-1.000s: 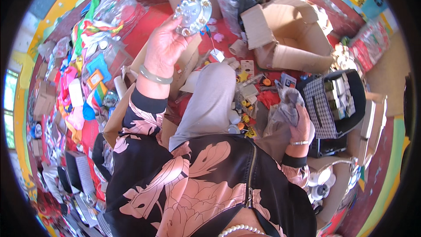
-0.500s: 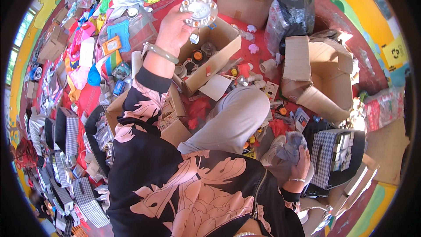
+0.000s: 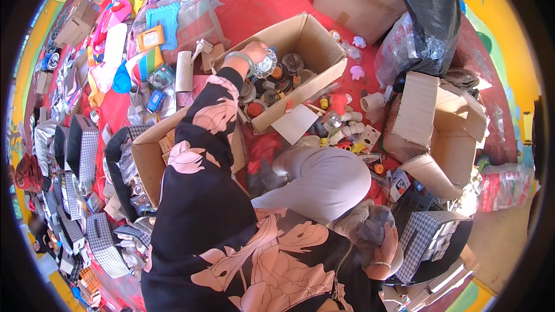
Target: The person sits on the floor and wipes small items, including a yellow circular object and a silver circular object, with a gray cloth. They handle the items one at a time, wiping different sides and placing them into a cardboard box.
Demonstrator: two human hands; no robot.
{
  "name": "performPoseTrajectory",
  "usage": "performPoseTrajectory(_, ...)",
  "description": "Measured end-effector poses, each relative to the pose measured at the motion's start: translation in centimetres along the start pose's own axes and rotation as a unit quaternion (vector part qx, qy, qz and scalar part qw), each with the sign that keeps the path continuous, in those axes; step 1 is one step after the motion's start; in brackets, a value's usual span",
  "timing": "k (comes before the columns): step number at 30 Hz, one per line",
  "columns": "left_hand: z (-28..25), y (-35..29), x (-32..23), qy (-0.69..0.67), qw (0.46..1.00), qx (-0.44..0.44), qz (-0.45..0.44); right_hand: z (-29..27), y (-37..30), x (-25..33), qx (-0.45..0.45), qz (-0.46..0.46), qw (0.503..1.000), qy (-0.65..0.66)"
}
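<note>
My left hand (image 3: 254, 53), a bangle on its wrist, is closed on a round silvery disc (image 3: 267, 63) with a ring of studs along its rim. It hangs over the left end of a long open cardboard box (image 3: 306, 101). Inside that box lie several round pieces (image 3: 293, 62) of metal and dark plastic, some with orange parts. Low on the right, beside my bent knee, my right hand (image 3: 387, 247) is closed on a crumpled grey cloth (image 3: 374, 225). A white sheet of card (image 3: 295, 122) leans against the box's near side.
Another open carton (image 3: 147, 150) stands left, under my arm. On the right are an empty-looking carton (image 3: 445, 138), a black plastic bag (image 3: 428, 17) and a houndstooth storage box (image 3: 425, 237). Bulbs and small parts (image 3: 347, 130) litter the red floor (image 3: 254, 0); clutter covers the left.
My left hand has come down and nearer with the disc, from above the box's far side to its left end. My right hand still holds the cloth. The whole view has shifted.
</note>
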State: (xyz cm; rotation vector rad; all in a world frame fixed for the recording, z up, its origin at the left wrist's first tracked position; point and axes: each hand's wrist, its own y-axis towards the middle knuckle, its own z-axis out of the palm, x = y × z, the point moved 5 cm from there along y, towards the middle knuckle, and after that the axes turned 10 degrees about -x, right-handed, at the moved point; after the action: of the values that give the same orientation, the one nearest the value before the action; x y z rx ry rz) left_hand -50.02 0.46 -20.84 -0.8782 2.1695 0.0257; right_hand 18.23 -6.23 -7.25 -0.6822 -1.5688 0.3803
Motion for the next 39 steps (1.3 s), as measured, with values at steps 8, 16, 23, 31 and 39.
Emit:
performPoseTrajectory(8, 7.5, 5.8, 7.7, 0.292, 0.955, -0.014, -0.043, 0.8, 2.3, -0.8, 0.025, 0.009, 0.998, -0.052)
performPoseTrajectory(16, 9.4, 3.7, 4.1, 0.342, 0.928, 0.143, 0.042, 2.5, 1.4, -0.5, 0.010, 0.013, 0.996, -0.092)
performPoseTrajectory(23, 6.1, 2.0, 0.9, 0.189, 0.968, 0.006, 0.163, 3.6, 0.9, -0.1, 0.003, 0.010, 0.994, -0.108)
performPoseTrajectory(31, 9.3, 1.1, 1.6, 0.385, 0.910, 0.111, 0.106, 3.6, 1.2, -0.2, 0.014, -0.010, 0.996, -0.089)
performPoseTrajectory(39, 12.2, 4.4, 4.3, 0.367, 0.926, 0.085, 0.036, 3.4, 0.9, 0.1, 0.016, -0.008, 0.989, -0.148)
